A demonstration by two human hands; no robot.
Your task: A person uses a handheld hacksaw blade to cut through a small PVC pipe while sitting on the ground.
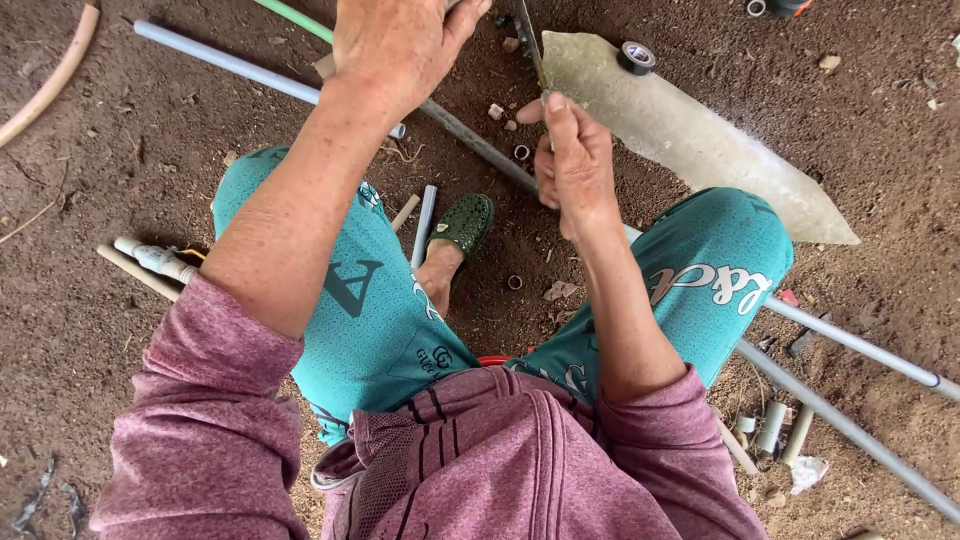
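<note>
pinching a thin saw blade [530,45] between thumb and fingers, the right hand [572,165] sits at upper centre. the left hand [395,45] is closed over a grey pipe [480,145] at the top. a pale slab [690,135] with a tape roll [636,57] lies upper right; a green sandal [463,224] sits below on dirt.

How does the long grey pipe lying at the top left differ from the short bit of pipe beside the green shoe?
The long grey pipe runs slantwise across the dirt and passes under the left hand; the short pipe piece is a stub lying nearly upright in the picture, between the knees. The long one is partly hidden by the arm; the short one is partly hidden by the leg. Both are pale grey, round and lie on bare earth.
</note>
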